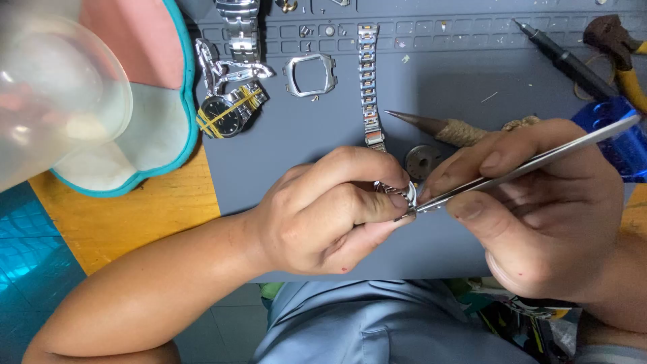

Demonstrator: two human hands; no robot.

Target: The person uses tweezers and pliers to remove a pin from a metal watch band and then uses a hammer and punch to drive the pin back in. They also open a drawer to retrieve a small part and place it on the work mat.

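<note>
Steel tweezers [532, 164] pinched in right hand [539, 209], tips touching small watch case [399, 192] gripped between left hand [323, 209] fingers; grey mat [303, 145] beneath

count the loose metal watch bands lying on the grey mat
2: a wide steel band at the top edge, left of centre, and a narrow two-tone band running down toward the left hand. More may lie hidden under the hands.

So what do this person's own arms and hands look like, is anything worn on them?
Both are bare. The left hand and its forearm show no glove, sleeve, ring or wristband. The right hand is also ungloved and ringless, with short, trimmed fingernails; its wrist runs out of view at the picture's edge.
</note>
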